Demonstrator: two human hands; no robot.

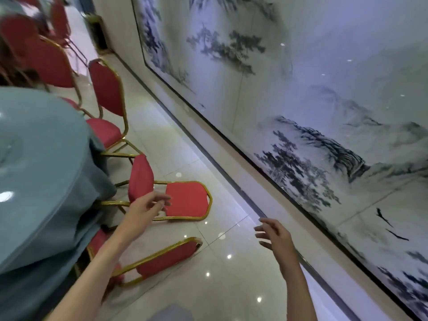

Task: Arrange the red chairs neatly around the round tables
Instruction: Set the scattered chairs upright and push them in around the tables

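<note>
A round table (pixel 41 158) under a blue-green cloth fills the left side. Red chairs with gold frames stand along its edge. One chair (pixel 185 200) in the middle lies tipped over on its back on the floor. A nearer chair (pixel 166 256) leans below it, and an upright chair (pixel 106 89) stands farther off. My left hand (pixel 148 207) reaches out over the fallen chair's seat edge with loose fingers, holding nothing. My right hand (pixel 273 235) hovers over the floor to the right, fingers spread and empty.
A long wall panel (pixel 301 100) painted with ink mountains and pines runs along the right, close to the chairs. A glossy tiled floor (pixel 220 286) forms a narrow aisle between table and wall. More red chairs (pixel 46 59) and another person sit at the far left.
</note>
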